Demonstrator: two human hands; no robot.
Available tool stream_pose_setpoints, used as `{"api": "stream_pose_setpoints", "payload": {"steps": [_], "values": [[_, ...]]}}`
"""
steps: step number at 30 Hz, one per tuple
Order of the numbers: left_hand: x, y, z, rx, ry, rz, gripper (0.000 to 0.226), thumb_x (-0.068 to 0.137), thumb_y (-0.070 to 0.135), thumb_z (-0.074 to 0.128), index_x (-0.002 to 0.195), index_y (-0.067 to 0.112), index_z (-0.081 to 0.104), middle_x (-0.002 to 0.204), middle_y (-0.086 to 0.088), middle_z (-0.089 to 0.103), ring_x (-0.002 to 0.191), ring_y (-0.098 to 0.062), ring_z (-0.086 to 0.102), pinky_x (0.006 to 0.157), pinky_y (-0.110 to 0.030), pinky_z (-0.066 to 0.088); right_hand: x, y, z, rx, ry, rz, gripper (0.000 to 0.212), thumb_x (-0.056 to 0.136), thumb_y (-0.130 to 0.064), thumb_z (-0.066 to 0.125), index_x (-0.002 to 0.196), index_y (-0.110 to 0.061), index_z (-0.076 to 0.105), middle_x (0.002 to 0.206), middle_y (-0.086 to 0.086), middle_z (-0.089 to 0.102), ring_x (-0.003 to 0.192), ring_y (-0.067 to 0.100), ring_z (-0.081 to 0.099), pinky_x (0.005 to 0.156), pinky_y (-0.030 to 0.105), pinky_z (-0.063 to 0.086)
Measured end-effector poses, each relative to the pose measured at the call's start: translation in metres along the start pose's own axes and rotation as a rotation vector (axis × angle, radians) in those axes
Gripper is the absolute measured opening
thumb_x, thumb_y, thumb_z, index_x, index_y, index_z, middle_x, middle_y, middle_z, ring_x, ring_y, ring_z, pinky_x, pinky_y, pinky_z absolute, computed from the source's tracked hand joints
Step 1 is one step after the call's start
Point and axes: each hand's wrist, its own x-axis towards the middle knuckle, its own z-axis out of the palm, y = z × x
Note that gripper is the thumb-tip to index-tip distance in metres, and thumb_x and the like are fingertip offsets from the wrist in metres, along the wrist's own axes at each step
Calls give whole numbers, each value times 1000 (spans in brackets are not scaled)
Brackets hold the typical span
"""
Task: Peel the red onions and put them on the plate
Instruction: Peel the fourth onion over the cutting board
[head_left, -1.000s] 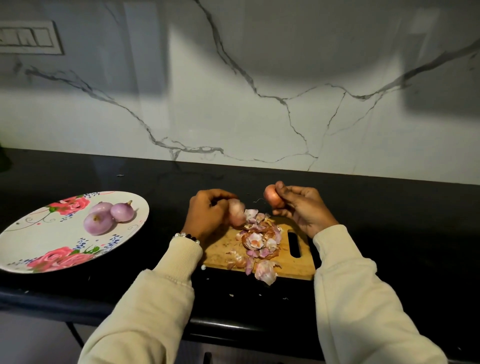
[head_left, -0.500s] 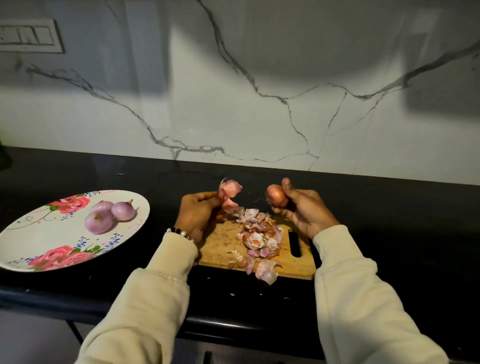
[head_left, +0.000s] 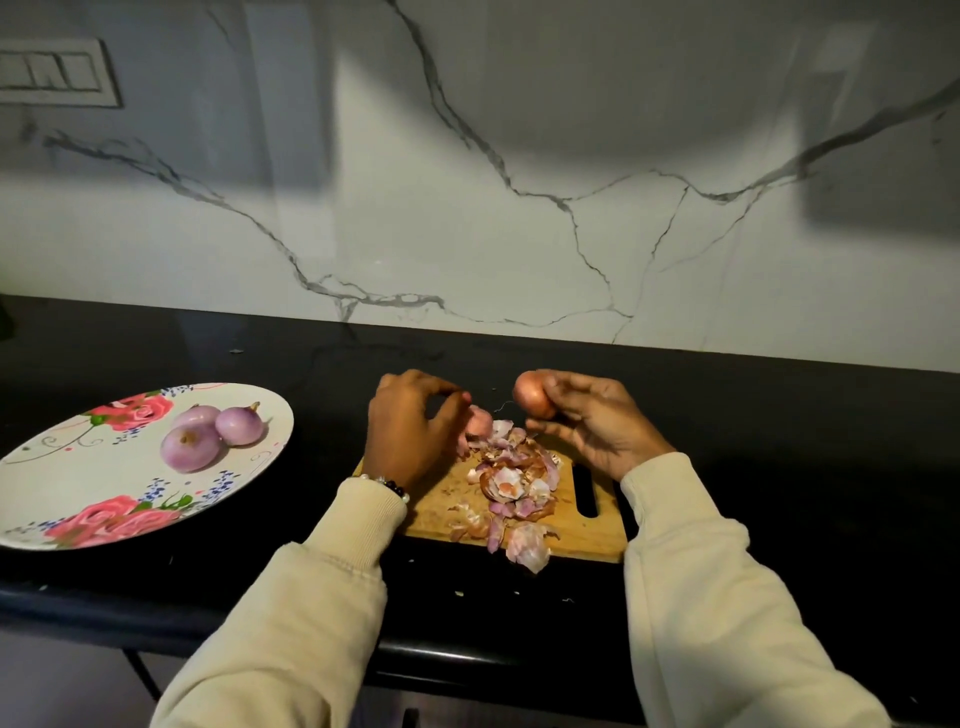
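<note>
My right hand (head_left: 602, 423) grips a small red onion (head_left: 531, 395) with its skin still on, held above the far end of the wooden cutting board (head_left: 597, 540). To its left, my left hand (head_left: 410, 431) pinches a pink piece of onion peel (head_left: 478, 422) low at the edge of the peel pile (head_left: 514, 483). On the left of the counter lies the white floral plate (head_left: 78, 483). Three peeled purple onions (head_left: 189, 449) sit close together on it.
The black counter (head_left: 779, 467) runs to a marble-patterned wall behind. Its front edge lies just below the board. Some loose peels (head_left: 527, 545) overhang the board's near edge. A switch panel (head_left: 52, 73) sits high on the wall at left.
My left hand first lifted a torn piece of peel up from the onion, then dropped back down to the pile with it. The right hand kept the onion almost still.
</note>
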Motion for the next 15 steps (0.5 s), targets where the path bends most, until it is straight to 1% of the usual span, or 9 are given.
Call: {"api": "stream_pose_setpoints", "payload": {"steps": [2,3,5,8,10,12,15], "values": [[-1,5,0,-101,-1,116,20,91,28,66,108,22,72,101,7,67,94,-7,56,82,-25,48,2,3,-2,-77,-85,-45,39,79,2,71,118,-3,67,130,19,58,113,37,63,79,43,62],[-2,7,0,-168,-20,139,22,90,26,68,111,21,72,101,7,68,92,-2,58,80,-19,49,3,4,-2,-134,-119,-79,48,72,0,75,120,-5,67,131,18,59,116,37,62,81,43,62],[-3,8,0,-245,-41,160,26,88,22,70,114,20,71,101,7,68,90,1,61,78,-10,48,2,5,-1,-227,-176,-153,57,64,-4,80,120,-10,68,128,17,62,115,33,64,84,40,60],[-2,6,1,-250,-47,207,34,82,22,76,116,21,71,99,7,69,90,-1,62,80,-16,51,1,6,1,-273,-237,-227,58,63,-4,82,119,-12,69,122,15,67,109,30,69,87,39,59],[-2,5,1,-247,-43,246,39,80,22,78,119,22,69,99,5,68,89,-2,62,80,-17,51,1,7,3,-338,-259,-288,58,62,-5,83,117,-15,70,116,9,71,108,27,69,88,39,59],[-4,6,0,-281,-43,245,39,81,21,77,119,23,70,101,5,69,90,-3,63,80,-19,53,1,9,5,-383,-273,-334,56,63,-4,84,116,-18,70,114,5,72,108,24,69,89,37,58],[-6,11,-2,-384,-81,220,32,82,20,76,114,20,73,100,8,72,91,-4,67,81,-24,56,0,8,4,-430,-273,-374,55,66,0,84,117,-19,70,116,3,72,111,20,67,89,34,57]]}}
